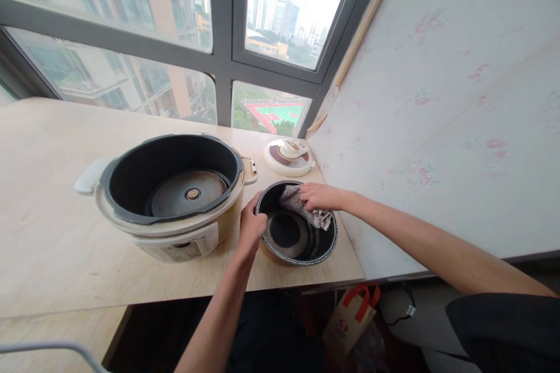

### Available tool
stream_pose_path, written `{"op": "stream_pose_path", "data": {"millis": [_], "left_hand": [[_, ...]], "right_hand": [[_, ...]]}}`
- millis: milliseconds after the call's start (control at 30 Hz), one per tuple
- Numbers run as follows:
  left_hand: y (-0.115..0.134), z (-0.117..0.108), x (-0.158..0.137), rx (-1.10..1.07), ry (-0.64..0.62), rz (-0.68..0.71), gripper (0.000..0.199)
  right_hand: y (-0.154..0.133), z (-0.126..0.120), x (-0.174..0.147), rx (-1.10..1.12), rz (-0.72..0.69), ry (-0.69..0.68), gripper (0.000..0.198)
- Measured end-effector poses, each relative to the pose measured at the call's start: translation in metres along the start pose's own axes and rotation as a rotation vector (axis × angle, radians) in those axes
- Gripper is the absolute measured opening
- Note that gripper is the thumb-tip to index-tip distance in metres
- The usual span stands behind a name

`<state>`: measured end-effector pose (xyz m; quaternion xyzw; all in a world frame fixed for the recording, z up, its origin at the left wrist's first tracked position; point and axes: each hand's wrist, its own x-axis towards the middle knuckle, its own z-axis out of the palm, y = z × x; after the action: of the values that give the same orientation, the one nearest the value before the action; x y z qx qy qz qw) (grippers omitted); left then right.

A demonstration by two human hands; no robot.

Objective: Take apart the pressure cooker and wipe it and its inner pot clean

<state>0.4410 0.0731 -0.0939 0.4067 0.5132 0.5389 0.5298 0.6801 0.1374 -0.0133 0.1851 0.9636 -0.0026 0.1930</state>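
A dark inner pot [286, 233] stands at the front right of the counter, its inside showing a pale ring round a dark middle. My left hand [252, 222] grips its left rim, thumb over the edge. In my right hand [317, 195] is a crumpled grey patterned cloth [301, 207], held inside the pot against the upper right wall. Left of the pot sits the white rice cooker body [175, 242], lidless, with a round heating plate [188, 192] at its bottom. The white and brown lid [289, 157] lies behind the pot, near the wall.
The pale counter [48, 215] ends just in front of the pot. A flowered wall [437, 105] rises on the right, with windows [280, 17] behind. Below the edge stands a paper bag [347, 326] with orange handles; a grey cable [52, 348] crosses the lower left.
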Motion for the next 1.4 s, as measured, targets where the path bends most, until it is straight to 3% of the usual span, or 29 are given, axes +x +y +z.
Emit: {"op": "stream_pose_path", "data": {"millis": [233,467,633,867,967,1067,1233,1400], "left_hand": [[0.000,0.000,0.002,0.014,0.006,0.018,0.077],[-0.001,0.000,0.002,0.006,0.023,0.035,0.074],[-0.006,0.004,0.000,-0.054,0.058,0.019,0.073],[-0.001,0.004,-0.007,-0.044,0.069,0.028,0.068],[-0.002,0.001,-0.007,-0.025,0.054,0.044,0.066],[-0.005,0.000,-0.005,-0.029,0.043,0.047,0.067],[-0.007,0.000,-0.006,-0.002,0.046,0.018,0.064],[-0.006,0.000,-0.006,-0.002,0.051,0.008,0.053]], "right_hand": [[0.007,0.008,0.030,-0.216,-0.168,0.088,0.028],[-0.014,0.016,0.076,-0.301,-0.227,0.170,0.030],[-0.045,0.028,0.079,-0.224,-0.148,0.229,0.028],[-0.093,0.028,0.062,0.034,0.005,0.184,0.014],[-0.096,0.014,0.051,0.138,0.143,0.164,0.029],[-0.095,0.003,0.036,0.254,0.384,0.180,0.040],[-0.102,0.001,0.015,0.490,0.803,0.198,0.028],[-0.103,0.011,0.016,0.612,1.195,0.136,0.023]]}}
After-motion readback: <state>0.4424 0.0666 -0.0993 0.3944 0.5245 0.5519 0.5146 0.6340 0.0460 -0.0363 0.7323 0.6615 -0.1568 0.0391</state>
